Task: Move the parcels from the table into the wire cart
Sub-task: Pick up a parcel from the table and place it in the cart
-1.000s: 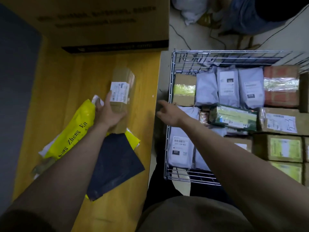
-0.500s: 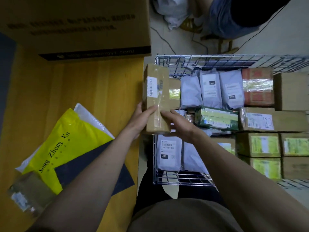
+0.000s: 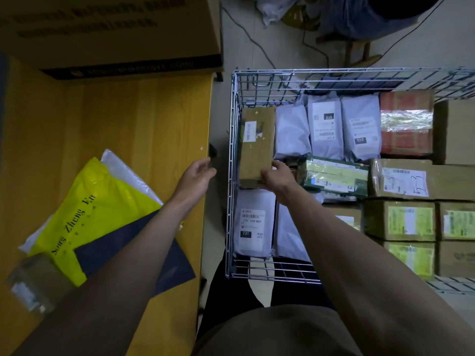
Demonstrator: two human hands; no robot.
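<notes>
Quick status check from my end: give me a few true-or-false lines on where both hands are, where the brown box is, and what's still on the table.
1. The right hand holds the brown box inside the wire cart. True.
2. The left hand also grips the brown box. False: it holds nothing and hovers near the table edge, fingers relaxed.
3. The yellow mailer lies on the table. True.
4. The table holds only the yellow mailer. False: a dark mailer, a white mailer and a large cardboard box are there too.
5. The brown box sits at the cart's left side. True.
</notes>
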